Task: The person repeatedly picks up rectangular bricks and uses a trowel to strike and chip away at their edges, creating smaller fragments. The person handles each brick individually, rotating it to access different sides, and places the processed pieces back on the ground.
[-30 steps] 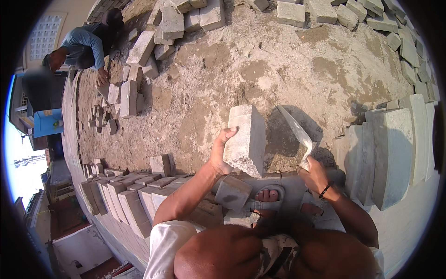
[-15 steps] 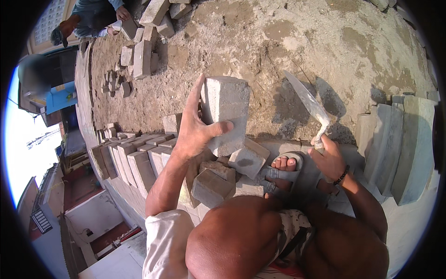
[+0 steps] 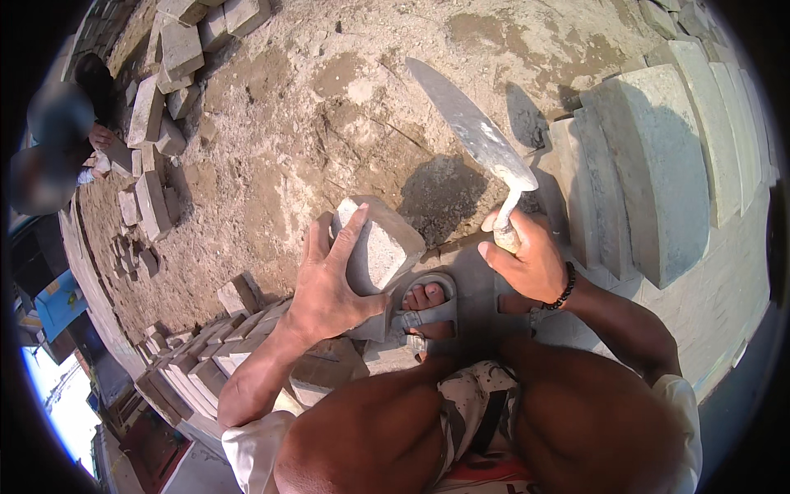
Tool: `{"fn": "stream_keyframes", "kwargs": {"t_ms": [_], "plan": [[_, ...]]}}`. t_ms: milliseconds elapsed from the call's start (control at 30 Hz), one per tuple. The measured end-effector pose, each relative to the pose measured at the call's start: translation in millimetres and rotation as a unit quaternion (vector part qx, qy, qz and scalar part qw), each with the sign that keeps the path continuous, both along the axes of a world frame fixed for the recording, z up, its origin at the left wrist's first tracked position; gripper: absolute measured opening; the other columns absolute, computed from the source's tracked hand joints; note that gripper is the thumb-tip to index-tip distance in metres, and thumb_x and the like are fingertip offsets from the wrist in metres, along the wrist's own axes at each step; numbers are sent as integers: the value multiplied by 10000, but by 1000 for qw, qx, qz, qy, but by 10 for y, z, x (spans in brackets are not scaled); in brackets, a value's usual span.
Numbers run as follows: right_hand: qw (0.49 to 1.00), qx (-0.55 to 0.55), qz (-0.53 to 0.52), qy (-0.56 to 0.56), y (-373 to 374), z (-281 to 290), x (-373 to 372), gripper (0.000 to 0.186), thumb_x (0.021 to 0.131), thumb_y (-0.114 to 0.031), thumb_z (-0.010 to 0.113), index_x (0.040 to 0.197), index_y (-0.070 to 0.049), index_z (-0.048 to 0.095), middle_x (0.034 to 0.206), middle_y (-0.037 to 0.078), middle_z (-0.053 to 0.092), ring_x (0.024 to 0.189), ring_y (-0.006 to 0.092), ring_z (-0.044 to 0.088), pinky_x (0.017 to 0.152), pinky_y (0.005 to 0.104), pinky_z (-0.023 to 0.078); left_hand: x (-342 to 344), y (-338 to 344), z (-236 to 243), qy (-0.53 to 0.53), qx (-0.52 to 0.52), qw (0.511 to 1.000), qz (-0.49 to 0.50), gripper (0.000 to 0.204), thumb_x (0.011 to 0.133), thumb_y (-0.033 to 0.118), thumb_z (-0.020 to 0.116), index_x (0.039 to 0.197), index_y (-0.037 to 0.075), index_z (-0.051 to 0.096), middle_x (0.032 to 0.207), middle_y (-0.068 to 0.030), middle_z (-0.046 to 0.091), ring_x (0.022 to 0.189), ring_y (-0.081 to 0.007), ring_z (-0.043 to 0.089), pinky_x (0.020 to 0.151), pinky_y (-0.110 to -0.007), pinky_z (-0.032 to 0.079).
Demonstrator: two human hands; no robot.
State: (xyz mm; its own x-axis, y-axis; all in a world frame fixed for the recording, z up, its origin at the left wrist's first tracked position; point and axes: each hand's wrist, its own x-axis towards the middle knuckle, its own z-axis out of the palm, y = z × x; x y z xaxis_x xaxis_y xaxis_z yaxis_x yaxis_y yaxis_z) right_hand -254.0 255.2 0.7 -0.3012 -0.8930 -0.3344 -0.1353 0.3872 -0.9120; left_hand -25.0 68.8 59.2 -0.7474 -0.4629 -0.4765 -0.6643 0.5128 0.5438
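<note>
In the head view, my left hand [image 3: 322, 290] grips a grey concrete paver [image 3: 376, 249] from its left side, with fingers over its upper edge and my thumb along the lower edge. My right hand [image 3: 527, 262] is closed round the handle of a pointing trowel [image 3: 467, 130]; its long metal blade points up and to the left over the dirt bed [image 3: 346, 132]. A sandalled foot [image 3: 429, 306] shows between my hands, just below the paver and trowel handle.
Pavers stand in rows at the lower left [image 3: 210, 375], lean in large slabs at the right [image 3: 650, 173] and lie piled at the top left [image 3: 177, 49]. A co-worker's hand [image 3: 101, 137] touches blocks at the far left, the body partly blurred.
The paver in my left hand has moved down and left and been tipped. The trowel in my right hand is higher and further left. The whole view has shifted.
</note>
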Motion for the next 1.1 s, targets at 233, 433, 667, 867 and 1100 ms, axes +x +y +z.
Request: {"fn": "stream_keyframes", "kwargs": {"t_ms": [233,433,667,867,1100], "plan": [[992,-92,-74,50,186,871,-253,275,823,-110,718,1041,2,594,682,114,603,590,207,604,580,328,472,-816,241,-338,129,-119,941,-289,966,614,335,831,1467,153,416,1311,-290,401,1073,-400,470,899,-501,439],[943,-214,-221,123,724,1252,-359,311,820,-55,721,1060,30,543,685,50,591,568,91,568,522,241,428,-1282,593,-476,258,-150,847,-440,626,811,181,588,1424,134,470,1288,-314,455,1025,-407,498,863,-489,435],[907,-234,-286,202,1053,1585,-424,305,853,-54,685,1080,30,499,696,66,595,559,72,525,508,219,396,-1512,1004,-293,281,-69,791,-538,859,677,309,753,1450,107,437,1352,-357,377,1091,-476,462,933,-566,385],[898,-230,-294,234,1112,1611,-399,293,834,-51,700,1067,25,539,745,68,600,578,76,529,514,231,392,-1609,1360,-172,238,19,787,-569,808,683,232,731,1410,18,450,1353,-365,382,1173,-497,438,985,-578,359],[900,-206,-254,289,1207,1602,-422,302,812,-39,718,1062,24,562,791,72,605,596,94,550,543,246,412,-1762,1770,-139,247,49,772,-583,829,607,269,793,1349,26,512,1292,-343,453,1130,-453,467,963,-548,366]]}}
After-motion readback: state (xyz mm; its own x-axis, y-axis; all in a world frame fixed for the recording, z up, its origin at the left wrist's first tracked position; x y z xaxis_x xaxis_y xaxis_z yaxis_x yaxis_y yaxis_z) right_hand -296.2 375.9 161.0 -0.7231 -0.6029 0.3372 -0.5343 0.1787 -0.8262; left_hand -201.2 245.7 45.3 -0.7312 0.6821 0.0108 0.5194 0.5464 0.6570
